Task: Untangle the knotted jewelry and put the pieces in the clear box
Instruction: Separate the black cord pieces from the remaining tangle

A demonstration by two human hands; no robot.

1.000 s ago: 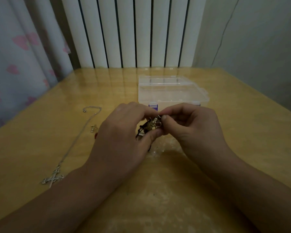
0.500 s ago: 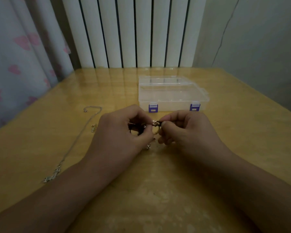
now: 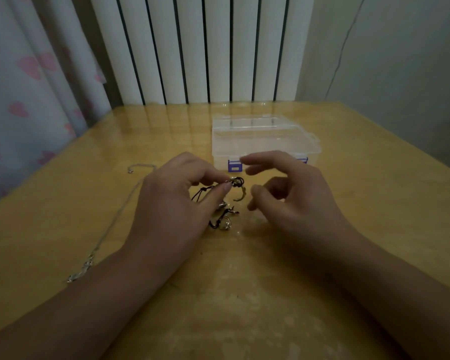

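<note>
A knot of black cord and small metal pieces hangs over the table's middle. My left hand pinches its top between thumb and fingertip; a ring-like piece dangles near the tabletop. My right hand hovers just right of the knot, fingers spread and loosely bent, holding nothing. The clear box with purple latches stands shut just beyond both hands.
A thin silver chain with a pendant lies stretched along the table's left side, partly under my left forearm. The wooden table meets a white radiator behind, a curtain at left and a wall at right.
My right hand has let go of the knot and spread its fingers, drawing a little to the right. My left hand keeps its pinch and the tangle now hangs lower.
</note>
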